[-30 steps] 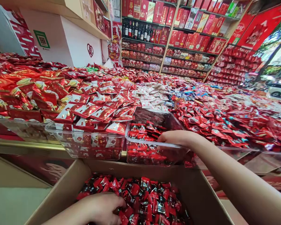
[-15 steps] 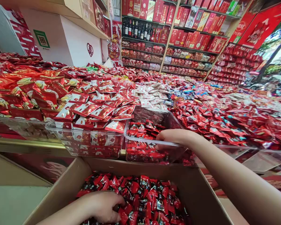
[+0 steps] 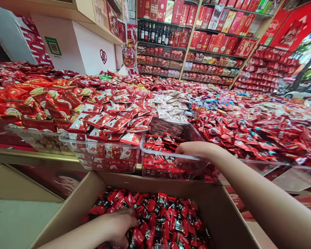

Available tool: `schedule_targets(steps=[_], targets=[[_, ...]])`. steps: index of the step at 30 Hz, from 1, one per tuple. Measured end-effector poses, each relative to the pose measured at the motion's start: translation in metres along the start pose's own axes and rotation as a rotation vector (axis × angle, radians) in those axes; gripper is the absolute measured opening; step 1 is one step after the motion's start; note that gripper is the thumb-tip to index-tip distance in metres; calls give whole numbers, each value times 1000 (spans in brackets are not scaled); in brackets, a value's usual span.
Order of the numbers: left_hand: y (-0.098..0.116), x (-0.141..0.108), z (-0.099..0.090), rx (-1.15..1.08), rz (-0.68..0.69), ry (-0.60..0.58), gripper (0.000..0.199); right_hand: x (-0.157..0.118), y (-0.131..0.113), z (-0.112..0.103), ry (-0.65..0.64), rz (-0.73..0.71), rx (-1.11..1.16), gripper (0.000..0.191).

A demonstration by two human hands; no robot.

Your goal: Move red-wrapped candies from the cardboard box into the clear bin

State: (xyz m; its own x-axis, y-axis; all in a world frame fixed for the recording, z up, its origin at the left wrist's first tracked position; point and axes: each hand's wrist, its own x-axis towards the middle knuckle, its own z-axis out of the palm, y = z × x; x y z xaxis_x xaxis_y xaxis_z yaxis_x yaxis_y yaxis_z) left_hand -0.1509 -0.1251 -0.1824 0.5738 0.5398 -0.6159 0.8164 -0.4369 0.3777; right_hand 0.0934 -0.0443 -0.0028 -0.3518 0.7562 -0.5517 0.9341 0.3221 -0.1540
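Left hand (image 3: 119,223) is sunk among the wrapped sweets (image 3: 168,218), its fingers bent inward; whether any are gripped cannot be told, as the fingertips are hidden. Up above, the right hand (image 3: 193,150) is lowered over the front rim of a clear tub (image 3: 159,152), fingers curled down and half screened by plastic; what is held there, if anything, cannot be told either.

For handling like this, a loosely cupped palm would be best used, with fingers slid under the sweets rather than jabbed from above, so that wrappers are not split. Over at the tub, weight is best kept off the rim, which could be tipped if leaned upon.

And the sweets themselves: small, glossy, wrapped in red and black, marked with pale print too small to be read. They are piled loosely inside a cardboard carton (image 3: 220,214), below its edges, just in front of the tub and lower down. Similar red packets (image 3: 154,141) are seen in the tub, mostly toward its left. Right beside it, a neighbouring tub (image 3: 101,141) is heaped above its rim with red-and-white packets (image 3: 111,119).
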Motion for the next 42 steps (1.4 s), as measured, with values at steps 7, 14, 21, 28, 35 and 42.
schedule_targets(steps=[7, 14, 21, 28, 35, 42], targets=[[4, 9, 15, 87, 71, 32, 20, -7, -2, 0, 12, 17, 33, 33], [9, 6, 11, 73, -60, 50, 32, 1, 10, 1, 2, -31, 48, 37], [50, -30, -50, -355, 62, 320, 17, 0, 11, 0, 20, -51, -5, 40], [95, -64, -100, -835, 194, 597, 17, 2, 13, 2, -10, -56, 89, 42], [103, -54, -89, -996, 190, 617, 14, -4, 9, 0, 4, -72, 80, 44], [119, -63, -97, -1070, 214, 647, 22, -2, 11, 0, 38, -70, 48, 43]])
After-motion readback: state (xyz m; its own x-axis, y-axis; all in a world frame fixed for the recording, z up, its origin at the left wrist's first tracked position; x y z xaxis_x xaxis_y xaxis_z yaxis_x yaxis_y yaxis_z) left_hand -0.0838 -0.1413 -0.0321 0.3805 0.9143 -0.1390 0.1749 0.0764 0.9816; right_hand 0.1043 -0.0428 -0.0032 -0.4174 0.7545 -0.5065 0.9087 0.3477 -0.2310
